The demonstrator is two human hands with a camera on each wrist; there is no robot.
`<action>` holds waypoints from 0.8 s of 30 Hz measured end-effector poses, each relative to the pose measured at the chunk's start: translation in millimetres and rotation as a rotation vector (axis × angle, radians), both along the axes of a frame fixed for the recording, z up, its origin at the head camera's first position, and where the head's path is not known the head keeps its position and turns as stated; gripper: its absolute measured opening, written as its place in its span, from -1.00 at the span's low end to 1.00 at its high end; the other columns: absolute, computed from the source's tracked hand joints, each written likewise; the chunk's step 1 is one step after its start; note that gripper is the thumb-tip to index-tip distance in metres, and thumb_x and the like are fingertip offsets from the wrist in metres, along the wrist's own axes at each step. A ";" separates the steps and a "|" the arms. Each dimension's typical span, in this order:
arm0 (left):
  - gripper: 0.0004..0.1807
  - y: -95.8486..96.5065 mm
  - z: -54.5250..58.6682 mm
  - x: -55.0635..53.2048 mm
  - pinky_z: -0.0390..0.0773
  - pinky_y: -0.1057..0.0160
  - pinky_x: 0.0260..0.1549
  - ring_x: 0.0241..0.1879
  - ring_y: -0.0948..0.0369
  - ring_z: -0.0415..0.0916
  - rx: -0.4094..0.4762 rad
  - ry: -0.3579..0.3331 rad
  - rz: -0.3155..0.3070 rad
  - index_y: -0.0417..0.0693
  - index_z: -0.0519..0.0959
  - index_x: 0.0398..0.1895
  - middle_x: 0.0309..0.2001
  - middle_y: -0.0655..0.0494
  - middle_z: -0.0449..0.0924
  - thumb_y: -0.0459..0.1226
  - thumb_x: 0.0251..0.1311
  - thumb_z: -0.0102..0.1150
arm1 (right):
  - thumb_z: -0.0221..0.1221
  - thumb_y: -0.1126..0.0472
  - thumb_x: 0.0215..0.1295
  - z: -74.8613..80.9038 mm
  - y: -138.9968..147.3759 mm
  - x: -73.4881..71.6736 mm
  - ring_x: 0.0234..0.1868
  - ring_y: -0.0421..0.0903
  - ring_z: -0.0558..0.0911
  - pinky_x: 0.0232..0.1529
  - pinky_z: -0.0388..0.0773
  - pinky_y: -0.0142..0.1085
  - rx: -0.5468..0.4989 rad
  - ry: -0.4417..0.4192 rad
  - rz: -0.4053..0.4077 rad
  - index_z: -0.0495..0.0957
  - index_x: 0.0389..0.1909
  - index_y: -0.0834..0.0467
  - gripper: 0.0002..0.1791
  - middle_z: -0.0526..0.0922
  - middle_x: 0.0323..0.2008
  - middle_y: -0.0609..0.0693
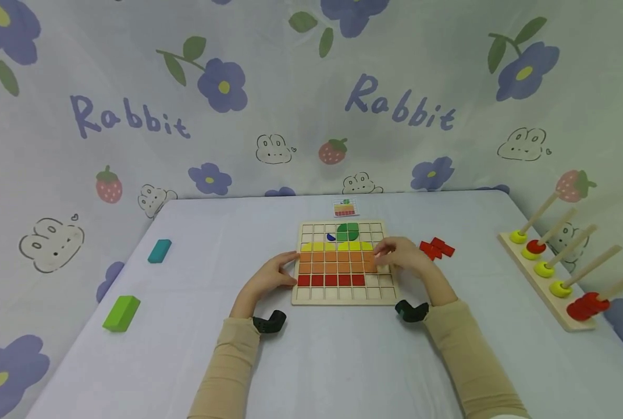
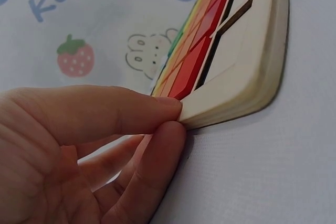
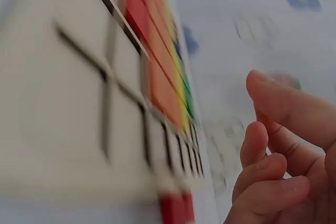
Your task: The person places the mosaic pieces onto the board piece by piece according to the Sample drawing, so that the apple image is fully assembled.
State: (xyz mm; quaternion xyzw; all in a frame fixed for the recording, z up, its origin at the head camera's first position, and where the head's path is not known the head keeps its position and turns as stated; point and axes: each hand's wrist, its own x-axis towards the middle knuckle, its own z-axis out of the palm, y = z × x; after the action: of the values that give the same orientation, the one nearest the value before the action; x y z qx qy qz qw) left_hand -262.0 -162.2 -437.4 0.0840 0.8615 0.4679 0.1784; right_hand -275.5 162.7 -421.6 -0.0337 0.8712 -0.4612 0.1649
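A light wooden grid board (image 1: 342,296) lies flat in the middle of the table, filled in part with red tiles (image 1: 330,280), orange tiles (image 1: 330,262), yellow tiles (image 1: 355,247), green pieces (image 1: 349,231) and a small blue piece (image 1: 331,237). At its left edge, my left hand (image 1: 269,273) pinches the rim between thumb and finger; the left wrist view shows the fingertips against the board's edge (image 2: 231,95). Above the board's right side hovers my right hand (image 1: 402,254), fingers loosely curled near the last orange tile. In the right wrist view no piece shows in its fingers (image 3: 262,179).
Behind the board lies a small picture card (image 1: 345,208). Several loose red tiles (image 1: 437,248) lie right of it. A wooden peg stand (image 1: 547,285) with yellow and red pieces stands far right. A teal block (image 1: 159,251) and a green block (image 1: 121,313) lie left.
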 end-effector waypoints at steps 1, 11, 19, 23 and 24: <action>-0.28 -1.2 -5.0 -3.1 0.37 0.34 -0.38 -0.36 0.17 0.28 0.002 0.000 0.001 -0.16 0.31 0.29 0.35 -0.07 0.17 -0.45 -0.06 0.24 | 0.28 0.21 0.09 1.1 12.5 -2.1 -0.50 -0.12 0.36 -0.52 0.34 -0.36 -0.025 -0.010 -0.035 0.52 -0.17 0.26 -0.69 0.43 -0.37 0.01; -0.25 -5.7 -19.0 -10.7 0.40 0.33 -0.39 -0.38 0.18 0.30 0.015 0.003 -0.003 -0.09 0.33 0.29 0.35 -0.01 0.18 -0.44 -0.09 0.27 | 0.21 0.13 0.19 -10.4 116.6 2.6 -0.40 -0.14 0.40 -0.42 0.41 -0.40 0.007 -0.032 -0.374 0.34 0.18 0.30 -0.42 0.44 -0.30 0.01; -0.25 -6.2 -20.8 -11.6 0.40 0.33 -0.38 -0.37 0.17 0.30 0.020 0.001 -0.002 -0.10 0.33 0.29 0.35 0.00 0.17 -0.43 -0.09 0.29 | 0.15 0.14 0.20 -21.4 127.4 6.1 0.08 0.23 0.29 0.05 0.40 -0.02 0.162 -0.039 -0.404 0.33 0.20 0.35 -0.41 0.30 0.15 0.39; -0.24 -6.2 -21.2 -12.4 0.41 0.33 -0.41 -0.40 0.19 0.31 0.032 -0.003 -0.003 -0.12 0.32 0.30 0.35 -0.02 0.17 -0.44 -0.09 0.28 | 0.16 0.19 0.18 -23.3 126.3 6.5 0.01 0.20 0.35 -0.06 0.44 -0.08 0.171 0.006 -0.414 0.38 0.14 0.34 -0.48 0.36 0.07 0.37; -0.24 -6.2 -21.3 -12.5 0.42 0.33 -0.42 -0.41 0.19 0.31 0.037 -0.005 -0.003 -0.12 0.31 0.30 0.35 -0.03 0.17 -0.45 -0.09 0.28 | 0.17 0.20 0.18 -23.5 126.2 6.4 -0.03 0.17 0.37 -0.12 0.45 -0.13 0.173 0.021 -0.417 0.38 0.12 0.34 -0.50 0.39 0.05 0.35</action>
State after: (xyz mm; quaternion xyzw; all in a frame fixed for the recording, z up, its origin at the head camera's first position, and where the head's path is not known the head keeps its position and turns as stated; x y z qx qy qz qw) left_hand -274.5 -168.4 -458.6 0.0876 0.8521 0.4838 0.1796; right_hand -269.1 288.9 -445.0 0.1566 0.8973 -0.4084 0.0592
